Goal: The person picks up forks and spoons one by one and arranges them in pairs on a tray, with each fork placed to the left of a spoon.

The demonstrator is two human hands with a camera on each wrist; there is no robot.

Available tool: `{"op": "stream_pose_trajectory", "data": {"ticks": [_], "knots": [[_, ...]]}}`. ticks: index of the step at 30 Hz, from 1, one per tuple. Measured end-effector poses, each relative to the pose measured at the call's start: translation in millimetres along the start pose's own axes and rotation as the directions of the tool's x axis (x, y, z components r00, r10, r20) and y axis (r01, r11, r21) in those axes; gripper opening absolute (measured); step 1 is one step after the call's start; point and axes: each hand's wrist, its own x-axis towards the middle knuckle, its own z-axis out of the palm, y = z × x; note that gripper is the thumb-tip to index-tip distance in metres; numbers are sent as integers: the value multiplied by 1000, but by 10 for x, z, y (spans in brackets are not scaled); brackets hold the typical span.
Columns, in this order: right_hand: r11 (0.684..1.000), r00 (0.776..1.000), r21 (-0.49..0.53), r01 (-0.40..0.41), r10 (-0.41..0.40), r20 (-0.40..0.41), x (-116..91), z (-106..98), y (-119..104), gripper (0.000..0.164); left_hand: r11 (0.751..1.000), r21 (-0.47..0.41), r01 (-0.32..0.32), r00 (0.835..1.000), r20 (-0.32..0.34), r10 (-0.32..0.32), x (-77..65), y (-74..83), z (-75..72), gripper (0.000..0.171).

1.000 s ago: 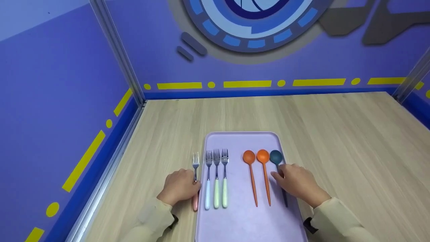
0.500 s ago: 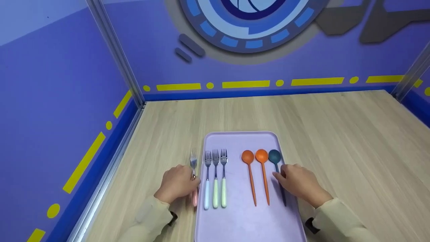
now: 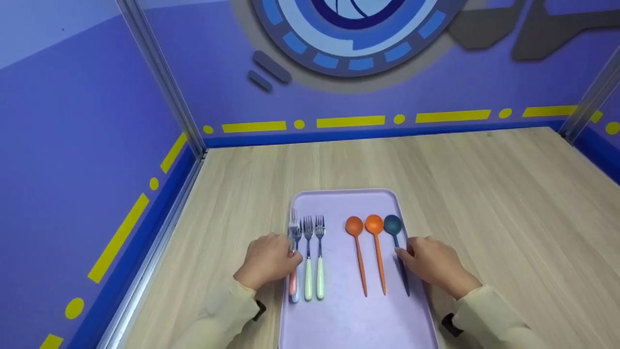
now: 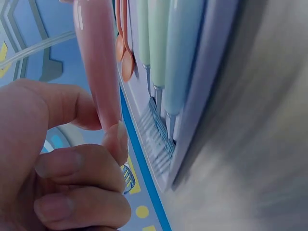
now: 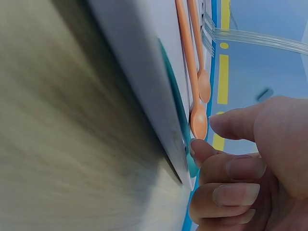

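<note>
My left hand point(image 3: 271, 261) pinches a fork point(image 4: 98, 62) by its pink handle between thumb and forefinger. In the head view that fork overlaps the blue-handled fork point(image 4: 183, 57) at the tray's left side. Two forks with pale green handles point(image 3: 308, 281) lie parallel just right of it. Beside the tray's right rim, my right hand point(image 3: 431, 259) has its thumb and forefinger apart, nothing between them, its other fingers loosely curled. Nearest to it is a dark teal spoon point(image 3: 393, 225). Two orange spoons point(image 3: 374, 224) lie left of that one, handles toward me.
A lilac tray point(image 3: 348, 325) with a low raised rim bears the cutlery. It stands on a light wood table point(image 3: 508, 203). Purple-blue printed panels point(image 3: 203, 72) rise behind and at the sides, joined by a metal corner post point(image 3: 160, 72).
My left hand has lifted the pink-handled fork from the table left of the tray and moved it right, over the tray's left edge. The right hand has stayed nearly still.
</note>
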Motion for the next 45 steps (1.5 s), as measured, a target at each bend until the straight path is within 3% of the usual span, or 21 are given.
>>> {"op": "stream_pose_trajectory", "data": {"ticks": [8, 18, 27, 39, 45], "knots": [[1000, 1000, -3, -23, 23, 7, -3, 0, -3, 26, 999, 3, -50, 999, 0, 50, 48, 132, 25, 41], [998, 997, 21, -62, 60, 56, 9, 10, -7, 25, 996, 20, -91, 995, 48, 90, 137, 297, 110, 41], [998, 997, 28, -51, 50, 64, 16, 19, -22, 24, 991, 30, -132, 989, 67, 130, 188, 413, 192, 43], [997, 994, 40, -70, 66, 89, 20, 50, -8, 23, 991, -5, -134, 980, 146, 134, 224, 500, 315, 40], [996, 995, 52, -68, 64, 76, 9, 52, 2, 23, 990, -9, -144, 978, 148, 144, 266, 518, 375, 37]]}}
